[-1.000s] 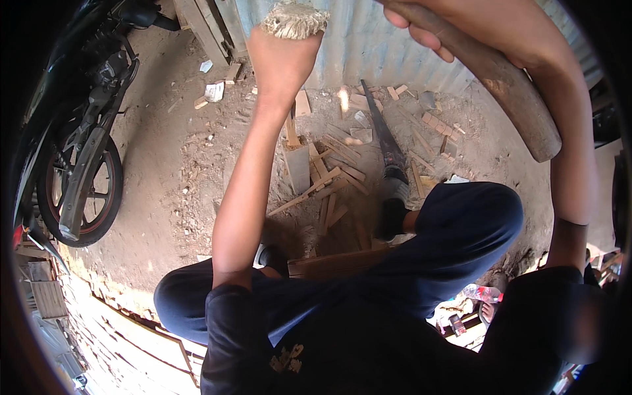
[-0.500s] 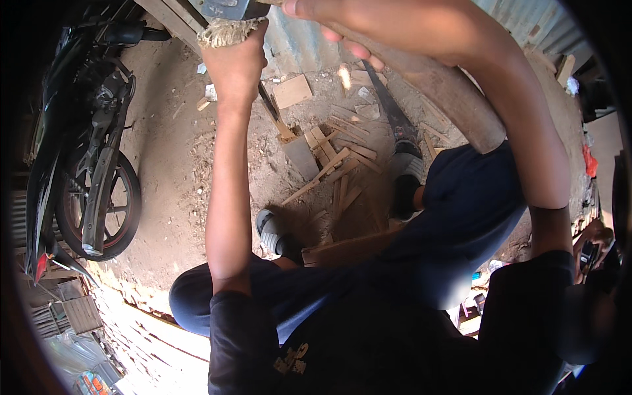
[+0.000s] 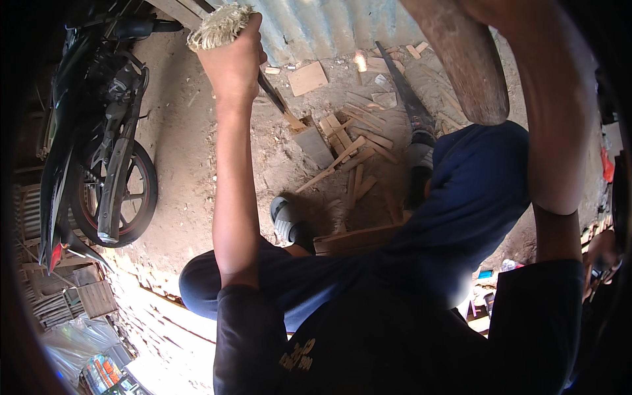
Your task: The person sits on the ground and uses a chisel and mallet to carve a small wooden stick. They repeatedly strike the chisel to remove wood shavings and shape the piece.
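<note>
My left hand is a fist, held up at the upper left and wrapped round a chisel-like tool with a frayed, mushroomed wooden butt. The fist hides the tool's lower part. At the top right, my right hand is partly cut off by the frame edge. It grips a hammer by its thick, worn wooden handle, whose end points down over my knee; the hammer head lies out of view. Behind my left hand a thin dark bar slants down towards wood scraps.
A handsaw lies by my right foot. Wood offcuts litter the dirt floor between my sandalled feet. On the left stands a motorbike; corrugated metal sheeting rises ahead. Plastic-wrapped clutter sits at the lower left.
The hammer's metal head was at the frayed butt; it has lifted away out of frame. My right hand has risen to the upper right. My left hand keeps its grip.
</note>
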A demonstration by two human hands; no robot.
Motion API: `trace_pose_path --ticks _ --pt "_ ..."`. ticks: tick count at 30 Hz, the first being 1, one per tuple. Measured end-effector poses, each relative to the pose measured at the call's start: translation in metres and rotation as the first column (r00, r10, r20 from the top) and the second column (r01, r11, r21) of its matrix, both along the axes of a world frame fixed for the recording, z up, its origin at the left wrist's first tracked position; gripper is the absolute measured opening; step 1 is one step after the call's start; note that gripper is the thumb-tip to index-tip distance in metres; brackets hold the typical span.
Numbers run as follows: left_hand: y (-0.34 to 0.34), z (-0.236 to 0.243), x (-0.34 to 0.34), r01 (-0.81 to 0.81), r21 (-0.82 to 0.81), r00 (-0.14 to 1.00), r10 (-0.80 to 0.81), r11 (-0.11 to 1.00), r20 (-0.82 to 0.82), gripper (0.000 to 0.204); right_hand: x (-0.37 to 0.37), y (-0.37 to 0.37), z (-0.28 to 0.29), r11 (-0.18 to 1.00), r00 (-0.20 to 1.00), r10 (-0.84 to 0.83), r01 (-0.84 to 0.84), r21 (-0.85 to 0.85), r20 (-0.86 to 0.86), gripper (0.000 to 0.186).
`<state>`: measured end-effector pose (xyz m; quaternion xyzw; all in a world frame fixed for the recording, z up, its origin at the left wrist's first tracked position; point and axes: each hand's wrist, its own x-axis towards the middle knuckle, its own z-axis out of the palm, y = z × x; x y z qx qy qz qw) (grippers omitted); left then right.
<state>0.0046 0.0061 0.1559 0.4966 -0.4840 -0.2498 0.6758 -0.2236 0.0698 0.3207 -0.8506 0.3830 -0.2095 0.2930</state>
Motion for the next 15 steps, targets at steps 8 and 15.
trace_pose_path --ticks 8,15 --pt "0.017 -0.005 -0.019 0.034 0.027 0.998 -0.036 0.999 0.060 0.011 0.011 0.004 0.005 0.981 0.999 -0.003 0.013 0.194 -0.051 0.020" --pt "0.015 -0.006 -0.011 0.019 0.059 0.994 -0.025 0.998 0.110 0.013 0.015 0.003 0.004 0.981 0.998 0.015 -0.002 0.193 -0.062 0.024"
